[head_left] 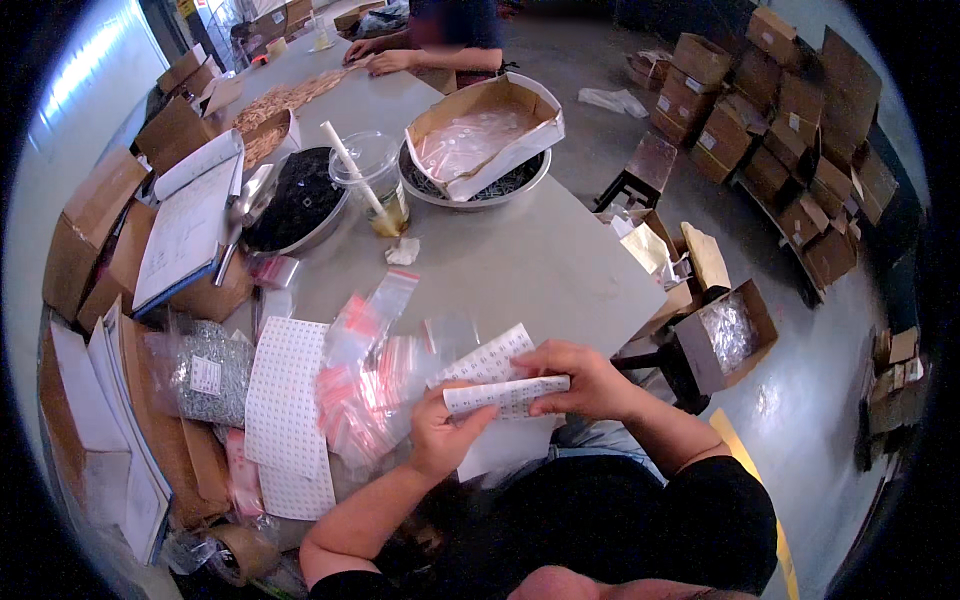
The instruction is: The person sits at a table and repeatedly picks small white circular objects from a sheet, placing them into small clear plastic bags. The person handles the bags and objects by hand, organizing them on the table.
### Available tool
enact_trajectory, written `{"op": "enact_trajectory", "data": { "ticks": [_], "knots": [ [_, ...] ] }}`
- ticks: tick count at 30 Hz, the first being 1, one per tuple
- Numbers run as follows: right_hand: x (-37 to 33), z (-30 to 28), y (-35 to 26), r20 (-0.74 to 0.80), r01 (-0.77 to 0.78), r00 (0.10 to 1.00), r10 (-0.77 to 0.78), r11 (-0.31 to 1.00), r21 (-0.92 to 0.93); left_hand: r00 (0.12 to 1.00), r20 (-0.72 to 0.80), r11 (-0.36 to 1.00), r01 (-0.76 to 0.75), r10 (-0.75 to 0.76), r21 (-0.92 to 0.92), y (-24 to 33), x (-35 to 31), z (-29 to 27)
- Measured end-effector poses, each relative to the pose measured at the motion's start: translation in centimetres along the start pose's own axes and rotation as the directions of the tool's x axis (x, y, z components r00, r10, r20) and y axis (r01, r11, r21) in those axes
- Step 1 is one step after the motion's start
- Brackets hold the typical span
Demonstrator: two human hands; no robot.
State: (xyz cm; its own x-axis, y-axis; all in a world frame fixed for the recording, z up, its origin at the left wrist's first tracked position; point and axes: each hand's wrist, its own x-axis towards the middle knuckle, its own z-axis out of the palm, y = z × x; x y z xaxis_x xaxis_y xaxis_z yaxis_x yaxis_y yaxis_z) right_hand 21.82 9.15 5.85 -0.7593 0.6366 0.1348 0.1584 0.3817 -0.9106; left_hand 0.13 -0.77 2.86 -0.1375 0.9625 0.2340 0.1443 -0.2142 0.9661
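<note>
**Both hands on a curled sheet of small labels at the table's near edge**

Right at six o'clock in the head view, the person had a label sheet (505,393) pinched between both hands. The left hand (440,440) came up from below, fingers folded shut on the sheet's near end, thumb across the top. The right hand (585,380) closed over the far end from three o'clock, fingers curled down on it. The sheet was bent into a loose roll, which looked like a way to lift its edge for peeling, though that is a guess.

Just at nine o'clock from the hands lay a heap of small zip bags (370,380) with red strips, within easy reach of the left hand, and beyond them a flat white label sheet (285,410) spread out. A bag of small metal parts (210,370) sat further toward nine.

Up at twelve o'clock stood a clear plastic cup (375,180) with a straw, flanked by a dark bowl (300,205) and a metal bowl (480,185) holding a paper-lined box. Another person's hands (375,55) worked at the far end.

The grey table (520,260) showed bare surface between hands and bowls; its right edge dropped off at three o'clock toward an open cardboard box (725,335) on the floor.
</note>
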Motion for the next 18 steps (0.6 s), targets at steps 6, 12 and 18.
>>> {"op": "enact_trajectory", "data": {
  "ticks": [6,12,18],
  "knots": [
    [-0.1,-0.1,-1.1,-0.099,0.033,0.994,-0.043,0.994,-0.107,0.988,-0.001,0.987,0.156,-0.156,-0.035,-0.2,-0.6,0.1],
    [-0.5,-0.3,1.1,0.002,-0.15,0.987,0.158,0.934,0.326,0.939,0.062,0.884,0.339,-0.338,-0.323,0.4,-0.6,0.5],
    [-0.5,-0.6,1.1,-0.006,-0.145,0.989,0.149,0.97,0.196,0.962,0.06,0.953,0.272,-0.266,-0.133,0.3,-0.7,-0.1]
  ]
}}
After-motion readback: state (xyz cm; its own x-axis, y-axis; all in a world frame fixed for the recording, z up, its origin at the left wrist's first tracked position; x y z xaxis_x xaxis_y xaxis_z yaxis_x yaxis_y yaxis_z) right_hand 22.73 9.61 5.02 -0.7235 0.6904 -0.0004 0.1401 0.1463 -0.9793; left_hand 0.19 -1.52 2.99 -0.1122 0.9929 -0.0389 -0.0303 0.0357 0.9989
